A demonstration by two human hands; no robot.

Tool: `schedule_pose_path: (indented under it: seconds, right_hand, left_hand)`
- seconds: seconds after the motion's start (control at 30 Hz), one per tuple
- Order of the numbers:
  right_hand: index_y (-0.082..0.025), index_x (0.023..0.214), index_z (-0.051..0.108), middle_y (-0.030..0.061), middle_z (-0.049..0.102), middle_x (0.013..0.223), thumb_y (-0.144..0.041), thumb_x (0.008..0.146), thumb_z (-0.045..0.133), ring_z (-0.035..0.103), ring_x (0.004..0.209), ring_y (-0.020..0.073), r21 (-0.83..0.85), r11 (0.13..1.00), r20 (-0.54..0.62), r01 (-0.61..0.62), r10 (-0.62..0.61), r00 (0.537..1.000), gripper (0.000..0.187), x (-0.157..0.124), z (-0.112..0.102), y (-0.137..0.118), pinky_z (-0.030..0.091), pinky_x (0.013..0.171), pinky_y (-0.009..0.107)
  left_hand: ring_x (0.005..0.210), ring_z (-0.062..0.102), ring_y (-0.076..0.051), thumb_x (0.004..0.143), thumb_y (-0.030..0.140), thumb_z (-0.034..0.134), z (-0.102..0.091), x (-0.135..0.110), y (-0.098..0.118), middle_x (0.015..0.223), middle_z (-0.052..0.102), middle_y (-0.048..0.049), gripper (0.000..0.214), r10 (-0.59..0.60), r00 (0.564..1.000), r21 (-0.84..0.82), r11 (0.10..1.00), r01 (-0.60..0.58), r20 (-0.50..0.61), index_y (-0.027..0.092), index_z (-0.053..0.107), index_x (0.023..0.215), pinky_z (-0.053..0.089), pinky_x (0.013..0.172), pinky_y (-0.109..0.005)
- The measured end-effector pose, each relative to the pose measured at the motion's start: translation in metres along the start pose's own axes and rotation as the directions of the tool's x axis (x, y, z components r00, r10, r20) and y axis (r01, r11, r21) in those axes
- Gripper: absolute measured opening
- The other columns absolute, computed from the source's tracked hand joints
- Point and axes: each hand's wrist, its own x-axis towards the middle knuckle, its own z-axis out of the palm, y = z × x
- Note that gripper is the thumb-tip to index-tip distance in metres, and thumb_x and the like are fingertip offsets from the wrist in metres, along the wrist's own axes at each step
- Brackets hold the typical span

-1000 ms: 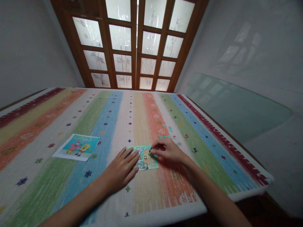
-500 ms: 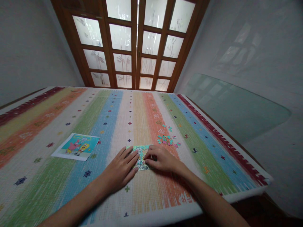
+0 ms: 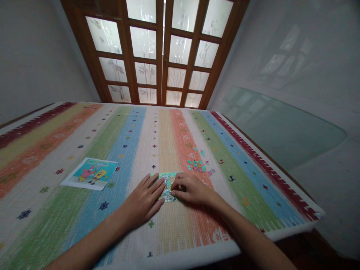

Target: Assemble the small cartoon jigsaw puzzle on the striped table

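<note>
A small, partly assembled jigsaw puzzle point(image 3: 167, 186) lies on the striped cloth in front of me, its ends covered by my hands. My left hand point(image 3: 149, 193) rests flat over its left side, fingers stretched out. At the right side, my right hand point(image 3: 189, 188) has thumb and forefinger pinched at the surface on a puzzle piece, which the fingertips mostly hide. Beyond the right hand, several loose puzzle pieces point(image 3: 197, 165) in turquoise and pink lie scattered.
A printed cartoon picture point(image 3: 94, 173) lies on the cloth to the left. The striped tablecloth point(image 3: 120, 228) covers a wide table with its near edge close to me. Wooden glazed doors point(image 3: 161, 63) stand behind, and a glass panel point(image 3: 281, 127) leans at the right wall.
Both hands stay nearly in place. The right thumb and forefinger shift very slightly left over the puzzle.
</note>
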Motion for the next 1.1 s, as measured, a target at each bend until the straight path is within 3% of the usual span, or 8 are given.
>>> schedule_pose_path:
  seconds: [0.3,0.7,1.1]
  right_hand:
    - [-0.019,0.094,0.074,0.0051,0.069,0.092,-0.020,0.093,0.070,0.061,0.085,0.0173,-0.022,0.999,-0.006,0.034,-0.035,0.999,0.004,0.000,0.003,0.003,0.045,0.075,0.029]
    - [-0.020,0.097,0.075,0.0056,0.066,0.095,-0.019,0.092,0.068,0.061,0.084,0.0176,-0.086,0.996,0.003,-0.002,0.002,1.000,0.008,-0.006,-0.020,0.012,0.045,0.076,0.030]
    - [-0.019,0.096,0.076,0.0063,0.067,0.096,-0.022,0.093,0.070,0.060,0.083,0.0172,-0.133,0.990,0.043,0.034,-0.028,0.999,0.007,-0.005,-0.010,0.009,0.041,0.072,0.029]
  left_hand:
    - [0.130,0.054,-0.030,0.098,0.009,0.047,-0.005,0.006,0.008,0.132,0.065,-0.0120,0.044,0.068,0.997,-0.127,0.989,-0.070,-0.025,0.017,0.055,0.141,0.047,0.110,-0.050]
    - [0.124,0.057,-0.030,0.095,0.007,0.046,-0.001,0.005,0.005,0.129,0.066,-0.0125,0.045,0.087,0.996,-0.156,0.983,-0.092,-0.036,0.016,0.058,0.138,0.052,0.104,-0.050]
    - [0.126,0.056,-0.029,0.095,0.007,0.046,-0.001,0.004,0.005,0.131,0.065,-0.0118,0.048,0.085,0.996,-0.152,0.985,-0.088,-0.024,0.017,0.056,0.141,0.051,0.107,-0.051]
